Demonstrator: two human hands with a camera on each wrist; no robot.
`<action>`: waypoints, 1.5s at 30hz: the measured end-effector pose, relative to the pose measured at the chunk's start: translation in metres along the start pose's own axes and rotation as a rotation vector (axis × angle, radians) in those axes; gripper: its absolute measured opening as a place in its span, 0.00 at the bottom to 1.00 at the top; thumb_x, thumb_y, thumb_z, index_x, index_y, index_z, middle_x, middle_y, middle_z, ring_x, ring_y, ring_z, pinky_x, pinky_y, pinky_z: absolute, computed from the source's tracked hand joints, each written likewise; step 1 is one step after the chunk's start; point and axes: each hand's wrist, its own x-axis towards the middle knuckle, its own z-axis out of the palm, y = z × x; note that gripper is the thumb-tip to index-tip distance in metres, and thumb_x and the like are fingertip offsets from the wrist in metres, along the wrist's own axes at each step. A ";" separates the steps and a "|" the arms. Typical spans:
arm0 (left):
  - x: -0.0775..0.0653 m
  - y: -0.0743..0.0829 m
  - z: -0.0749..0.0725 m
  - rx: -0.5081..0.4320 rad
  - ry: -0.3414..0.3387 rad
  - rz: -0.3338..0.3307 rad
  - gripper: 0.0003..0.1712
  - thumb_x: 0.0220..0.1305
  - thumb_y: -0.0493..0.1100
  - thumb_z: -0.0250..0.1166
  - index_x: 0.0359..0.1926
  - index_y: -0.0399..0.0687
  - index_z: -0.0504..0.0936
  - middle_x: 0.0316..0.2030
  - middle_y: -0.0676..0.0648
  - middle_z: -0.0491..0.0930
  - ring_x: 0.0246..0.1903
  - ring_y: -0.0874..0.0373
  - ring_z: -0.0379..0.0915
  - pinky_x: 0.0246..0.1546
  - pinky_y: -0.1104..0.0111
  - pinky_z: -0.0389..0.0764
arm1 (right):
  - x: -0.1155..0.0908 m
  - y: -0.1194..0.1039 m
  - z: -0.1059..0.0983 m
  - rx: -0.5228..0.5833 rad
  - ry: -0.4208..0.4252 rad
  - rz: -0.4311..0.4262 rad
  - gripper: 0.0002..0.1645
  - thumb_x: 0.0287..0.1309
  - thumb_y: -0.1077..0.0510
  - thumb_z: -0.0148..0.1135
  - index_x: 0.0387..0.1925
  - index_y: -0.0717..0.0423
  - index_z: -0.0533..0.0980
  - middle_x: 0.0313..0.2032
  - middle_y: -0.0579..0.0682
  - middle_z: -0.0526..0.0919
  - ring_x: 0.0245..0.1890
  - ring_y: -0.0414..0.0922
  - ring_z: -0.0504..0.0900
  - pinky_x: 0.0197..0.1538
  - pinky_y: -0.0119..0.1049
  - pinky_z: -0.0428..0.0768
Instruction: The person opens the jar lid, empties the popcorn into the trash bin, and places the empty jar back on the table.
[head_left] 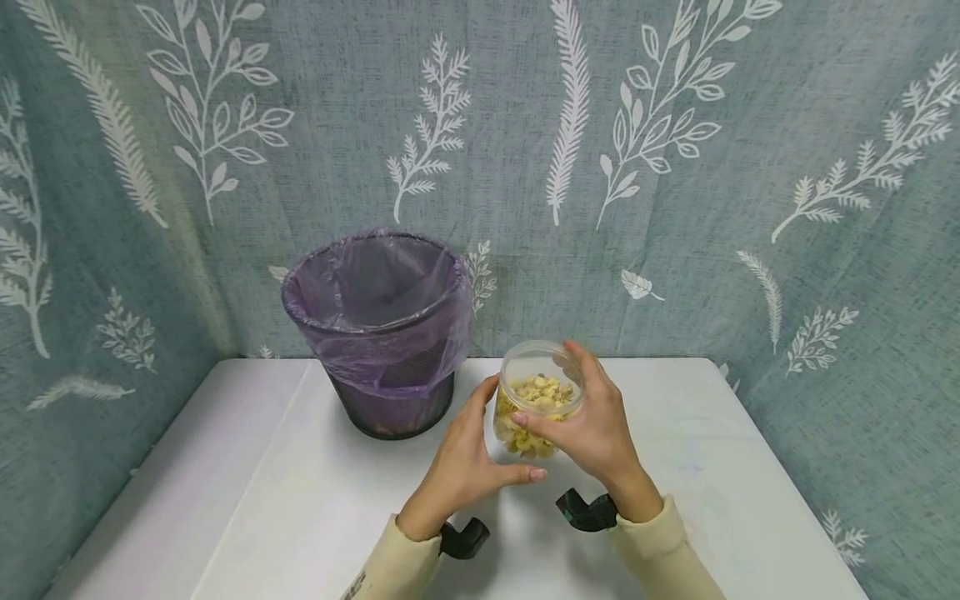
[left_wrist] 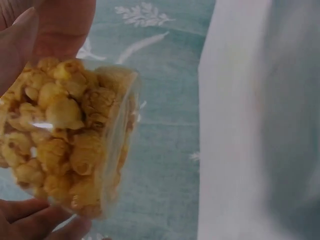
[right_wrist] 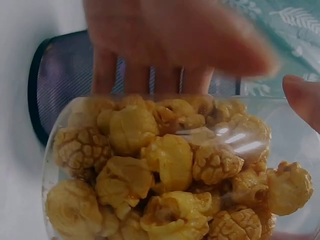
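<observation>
A clear round plastic jar (head_left: 504, 433) partly filled with yellow-brown popcorn (head_left: 542, 392) is held up over the table. My right hand (head_left: 603, 417) grips it near the rim, thumb in front and fingers round the far right side. On the other side, my left hand (head_left: 468, 458) has its fingers reaching along the jar's wall, while its thumb stands well away from the jar. The right wrist view shows the popcorn (right_wrist: 167, 160) close through the clear wall, with the left hand (right_wrist: 165, 35) spread behind and above it. Left fingertips (left_wrist: 35, 222) appear below the jar in the left wrist view.
A dark mesh waste bin (head_left: 390, 412) lined with a purple plastic bag (head_left: 442, 350) stands to the left, at the back of the white table (head_left: 337, 525). Green-grey curtain (head_left: 510, 150) with white leaf prints surrounds the table at the back and sides.
</observation>
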 end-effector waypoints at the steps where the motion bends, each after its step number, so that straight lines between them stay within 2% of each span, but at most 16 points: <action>1: 0.000 0.000 -0.001 -0.016 0.001 0.005 0.73 0.40 0.56 0.90 0.81 0.47 0.56 0.74 0.41 0.67 0.73 0.43 0.63 0.70 0.42 0.68 | -0.001 -0.002 0.000 0.003 -0.006 -0.003 0.67 0.40 0.54 0.90 0.77 0.66 0.61 0.69 0.63 0.73 0.66 0.62 0.76 0.63 0.63 0.77; 6: -0.001 0.000 -0.003 -0.127 0.006 -0.022 0.69 0.38 0.53 0.91 0.79 0.52 0.61 0.65 0.51 0.76 0.63 0.54 0.73 0.64 0.49 0.75 | -0.004 -0.012 0.001 0.040 -0.043 -0.022 0.65 0.40 0.54 0.90 0.76 0.66 0.62 0.67 0.63 0.75 0.65 0.61 0.76 0.63 0.63 0.77; 10: -0.002 0.000 -0.004 -0.199 0.008 -0.042 0.65 0.37 0.50 0.91 0.75 0.53 0.66 0.62 0.54 0.78 0.60 0.58 0.75 0.62 0.52 0.77 | -0.007 -0.017 0.002 0.051 -0.074 -0.044 0.65 0.41 0.55 0.90 0.76 0.66 0.62 0.68 0.63 0.75 0.66 0.61 0.76 0.64 0.64 0.76; 15: -0.001 0.000 -0.004 -0.182 0.027 -0.018 0.59 0.38 0.50 0.91 0.72 0.52 0.70 0.60 0.54 0.79 0.58 0.58 0.76 0.61 0.52 0.78 | -0.008 -0.019 0.002 0.068 -0.072 -0.050 0.65 0.41 0.56 0.89 0.76 0.67 0.61 0.69 0.62 0.74 0.66 0.61 0.76 0.65 0.64 0.75; 26: -0.001 0.005 -0.004 -0.158 0.067 0.019 0.57 0.38 0.52 0.90 0.69 0.48 0.72 0.58 0.55 0.80 0.57 0.58 0.77 0.59 0.54 0.79 | -0.011 -0.020 0.002 0.248 -0.060 0.024 0.58 0.47 0.64 0.84 0.77 0.61 0.62 0.67 0.60 0.75 0.63 0.59 0.78 0.63 0.61 0.76; 36: -0.001 0.008 -0.012 -0.154 0.042 0.091 0.53 0.40 0.52 0.90 0.68 0.50 0.74 0.54 0.58 0.84 0.53 0.59 0.81 0.55 0.55 0.81 | -0.010 -0.019 0.001 0.331 -0.077 -0.014 0.54 0.47 0.68 0.82 0.75 0.59 0.65 0.66 0.56 0.76 0.60 0.52 0.78 0.63 0.61 0.75; 37: -0.001 0.008 -0.013 -0.159 0.037 0.099 0.53 0.40 0.52 0.90 0.68 0.49 0.74 0.54 0.57 0.84 0.54 0.59 0.81 0.55 0.55 0.81 | -0.010 -0.019 0.001 0.337 -0.081 -0.019 0.54 0.47 0.68 0.82 0.75 0.58 0.65 0.66 0.56 0.76 0.60 0.51 0.78 0.64 0.60 0.75; 43: 0.000 0.009 -0.017 -0.174 0.014 0.130 0.52 0.41 0.49 0.90 0.68 0.49 0.74 0.54 0.57 0.85 0.55 0.58 0.81 0.58 0.55 0.81 | -0.008 -0.022 -0.001 0.384 -0.093 -0.041 0.53 0.46 0.70 0.81 0.73 0.62 0.66 0.65 0.58 0.76 0.60 0.51 0.78 0.63 0.41 0.76; 45: 0.001 0.009 -0.018 -0.179 0.005 0.134 0.52 0.42 0.49 0.90 0.68 0.49 0.74 0.55 0.57 0.85 0.56 0.58 0.81 0.59 0.55 0.80 | -0.008 -0.022 -0.001 0.427 -0.102 -0.044 0.52 0.46 0.71 0.80 0.73 0.64 0.66 0.65 0.59 0.75 0.60 0.55 0.77 0.61 0.39 0.78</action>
